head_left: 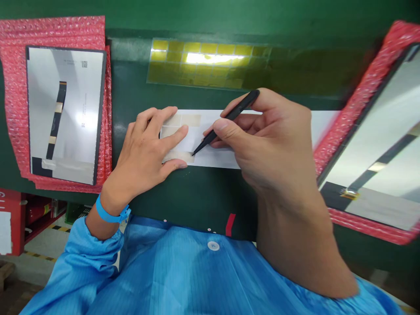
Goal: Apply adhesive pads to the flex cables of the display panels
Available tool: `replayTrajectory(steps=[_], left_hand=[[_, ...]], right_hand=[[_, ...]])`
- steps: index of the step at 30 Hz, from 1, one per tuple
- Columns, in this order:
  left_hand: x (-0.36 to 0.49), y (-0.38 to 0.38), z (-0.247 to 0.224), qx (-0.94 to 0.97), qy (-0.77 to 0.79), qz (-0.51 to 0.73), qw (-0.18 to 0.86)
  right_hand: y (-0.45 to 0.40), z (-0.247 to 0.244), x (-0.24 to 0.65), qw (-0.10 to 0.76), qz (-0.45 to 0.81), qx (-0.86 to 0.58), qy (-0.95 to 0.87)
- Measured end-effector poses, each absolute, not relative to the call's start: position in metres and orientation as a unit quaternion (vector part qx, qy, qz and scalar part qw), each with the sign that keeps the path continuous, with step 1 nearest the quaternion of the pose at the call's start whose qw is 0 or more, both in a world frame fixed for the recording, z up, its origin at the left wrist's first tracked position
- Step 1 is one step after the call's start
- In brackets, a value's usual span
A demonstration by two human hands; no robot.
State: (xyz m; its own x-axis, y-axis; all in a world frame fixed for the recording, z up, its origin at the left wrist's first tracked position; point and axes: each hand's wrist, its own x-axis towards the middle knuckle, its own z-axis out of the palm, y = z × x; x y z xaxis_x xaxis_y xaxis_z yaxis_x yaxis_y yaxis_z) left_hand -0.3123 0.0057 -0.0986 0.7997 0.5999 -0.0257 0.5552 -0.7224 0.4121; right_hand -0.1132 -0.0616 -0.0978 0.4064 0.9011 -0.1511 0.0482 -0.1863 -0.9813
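A white strip of backing paper (210,158) lies on the green work surface, carrying several pale beige stickers (190,120). Spread across its left end, my left hand (147,144) rests flat with the fingers apart and wears a blue wrist strap. My right hand (269,135) pinches black tweezers (241,106), slanted down to the left. Their tip meets the right end of a beige sticker (179,156) near the paper's lower edge, beside my left thumb. Whether the tip has lifted the sticker, I cannot tell. My right hand covers part of the paper.
Left, a display panel (74,87) with a black flex cable lies on stacked pink bubble wrap (16,109). Another panel (387,140) lies on pink bubble wrap (370,83) at right. Behind the paper is a sheet of yellow film squares (197,65). Red tape (230,224) marks the near edge.
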Motion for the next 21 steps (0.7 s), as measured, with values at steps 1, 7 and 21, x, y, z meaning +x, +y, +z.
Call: replayTrajectory(steps=[1, 7, 21], left_hand=[[-0.312, 0.006, -0.099, 0.927, 0.311, 0.055, 0.203], [-0.314, 0.007, -0.100, 0.927, 0.303, 0.057, 0.212], [-0.321, 0.017, -0.101, 0.936, 0.276, 0.041, 0.213]], right_hand=[[-0.061, -0.098, -0.114, 0.525, 0.405, -0.656, -0.361], [-0.061, -0.098, -0.117, 0.518, 0.402, -0.663, -0.361], [-0.067, -0.101, -0.111, 0.577, 0.450, -0.598, -0.326]])
